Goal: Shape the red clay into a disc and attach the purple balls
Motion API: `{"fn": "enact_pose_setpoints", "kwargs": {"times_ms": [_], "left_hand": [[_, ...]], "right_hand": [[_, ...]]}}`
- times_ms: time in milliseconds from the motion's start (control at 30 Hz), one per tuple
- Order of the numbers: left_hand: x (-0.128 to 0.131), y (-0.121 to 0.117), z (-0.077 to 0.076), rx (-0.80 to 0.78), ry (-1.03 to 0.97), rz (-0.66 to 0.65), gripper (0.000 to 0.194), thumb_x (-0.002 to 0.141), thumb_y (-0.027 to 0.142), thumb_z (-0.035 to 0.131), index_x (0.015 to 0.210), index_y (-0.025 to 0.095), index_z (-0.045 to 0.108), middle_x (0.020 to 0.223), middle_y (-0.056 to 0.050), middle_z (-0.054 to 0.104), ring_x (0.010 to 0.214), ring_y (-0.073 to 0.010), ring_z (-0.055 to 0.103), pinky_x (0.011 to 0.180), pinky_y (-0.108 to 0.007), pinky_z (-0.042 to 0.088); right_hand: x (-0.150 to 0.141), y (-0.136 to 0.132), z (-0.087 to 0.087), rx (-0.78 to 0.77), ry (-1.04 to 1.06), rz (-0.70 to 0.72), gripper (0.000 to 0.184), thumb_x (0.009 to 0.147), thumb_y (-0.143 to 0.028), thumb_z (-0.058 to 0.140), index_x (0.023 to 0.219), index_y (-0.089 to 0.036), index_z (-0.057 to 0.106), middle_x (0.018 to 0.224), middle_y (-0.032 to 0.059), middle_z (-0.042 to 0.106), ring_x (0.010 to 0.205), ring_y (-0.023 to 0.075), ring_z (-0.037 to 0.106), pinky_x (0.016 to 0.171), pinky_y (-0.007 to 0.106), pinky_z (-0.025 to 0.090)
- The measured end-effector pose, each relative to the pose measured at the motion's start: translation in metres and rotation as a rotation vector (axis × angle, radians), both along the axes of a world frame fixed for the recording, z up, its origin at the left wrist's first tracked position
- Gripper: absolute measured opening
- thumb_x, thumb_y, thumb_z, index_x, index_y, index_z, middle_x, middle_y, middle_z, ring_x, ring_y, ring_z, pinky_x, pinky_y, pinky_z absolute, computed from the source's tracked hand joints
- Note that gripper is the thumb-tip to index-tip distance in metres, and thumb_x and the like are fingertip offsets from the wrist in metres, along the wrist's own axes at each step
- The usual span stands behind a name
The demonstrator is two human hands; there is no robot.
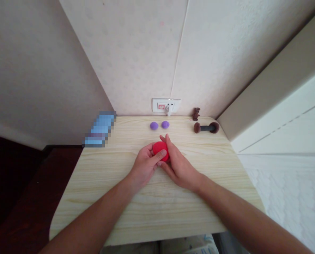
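Over the middle of the table, a flat, round red disc point(159, 148) that looks like modelling clay is held between both hands. My left hand point(144, 164) grips it from the left, thumb lying across its face and fingers behind the rim. On the other side, my right hand point(179, 165) is pressed against its right edge, with the fingers extended together and the thumb below. The disc's right side is partly covered by the right hand. Beyond the hands lie two small purple ovals, a left one point(154, 126) and a right one point(165, 125), touched by neither hand.
A dumbbell-shaped object point(206, 128) with brown ends and a black bar lies at the back right. Behind it stands a small brown figurine point(196, 114). A wall socket point(166, 105) with a plugged-in cable is behind the table point(115, 176). A pixelated blue rectangle point(100, 128) covers the back-left corner.
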State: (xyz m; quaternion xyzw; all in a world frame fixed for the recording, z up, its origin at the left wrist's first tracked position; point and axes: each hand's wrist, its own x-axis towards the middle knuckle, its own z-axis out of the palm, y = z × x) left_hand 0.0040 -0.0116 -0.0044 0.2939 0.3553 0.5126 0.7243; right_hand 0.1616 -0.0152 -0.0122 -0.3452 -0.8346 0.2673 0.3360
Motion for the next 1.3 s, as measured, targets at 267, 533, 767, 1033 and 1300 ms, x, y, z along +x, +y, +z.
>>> {"fn": "enact_pose_setpoints", "kwargs": {"times_ms": [267, 533, 767, 1033, 1300], "left_hand": [[-0.01, 0.001, 0.0, 0.099, 0.221, -0.306, 0.034, 0.066, 0.024, 0.087, 0.095, 0.013, 0.073, 0.083, -0.004, 0.071, 0.07, -0.0146, 0.063, 0.062, -0.023, 0.046], [-0.002, -0.002, -0.002, 0.174, 0.311, -0.254, 0.028, 0.069, 0.032, 0.084, 0.088, 0.014, 0.073, 0.083, -0.005, 0.071, 0.075, -0.018, 0.062, 0.069, -0.027, 0.047], [0.002, -0.001, -0.011, 0.161, 0.161, -0.172, 0.035, 0.069, 0.039, 0.086, 0.085, 0.011, 0.073, 0.081, -0.005, 0.07, 0.076, -0.0162, 0.061, 0.075, -0.027, 0.046], [-0.006, 0.004, -0.015, 0.276, 0.235, -0.26, 0.037, 0.064, 0.035, 0.091, 0.086, 0.009, 0.074, 0.075, -0.003, 0.069, 0.067, -0.0145, 0.058, 0.063, -0.024, 0.041], [-0.01, 0.002, -0.009, 0.166, 0.109, -0.392, 0.044, 0.059, 0.037, 0.094, 0.087, 0.007, 0.077, 0.081, -0.008, 0.074, 0.072, -0.0146, 0.063, 0.069, -0.025, 0.046]], "right_hand": [[0.011, 0.011, 0.001, -0.253, 0.254, 0.073, 0.109, 0.064, -0.037, 0.094, 0.155, -0.029, 0.035, 0.155, 0.0146, 0.044, 0.13, 0.0291, 0.055, 0.111, 0.047, 0.047], [0.001, 0.012, 0.001, -0.176, 0.321, 0.028, 0.065, 0.062, -0.03, 0.087, 0.123, -0.023, 0.063, 0.125, 0.0088, 0.067, 0.116, 0.0267, 0.065, 0.105, 0.042, 0.049], [-0.009, 0.011, -0.001, -0.068, 0.28, -0.262, 0.048, 0.064, -0.026, 0.08, 0.108, -0.022, 0.06, 0.102, 0.0052, 0.071, 0.087, 0.022, 0.067, 0.081, 0.035, 0.055], [0.008, 0.01, 0.003, -0.115, 0.241, -0.047, 0.052, 0.064, -0.024, 0.082, 0.108, -0.022, 0.055, 0.127, 0.0114, 0.062, 0.094, 0.0216, 0.066, 0.08, 0.033, 0.055], [0.007, 0.006, 0.007, -0.072, 0.251, -0.007, 0.052, 0.067, -0.027, 0.085, 0.116, -0.024, 0.067, 0.123, 0.0102, 0.07, 0.108, 0.0283, 0.069, 0.094, 0.042, 0.056]]}}
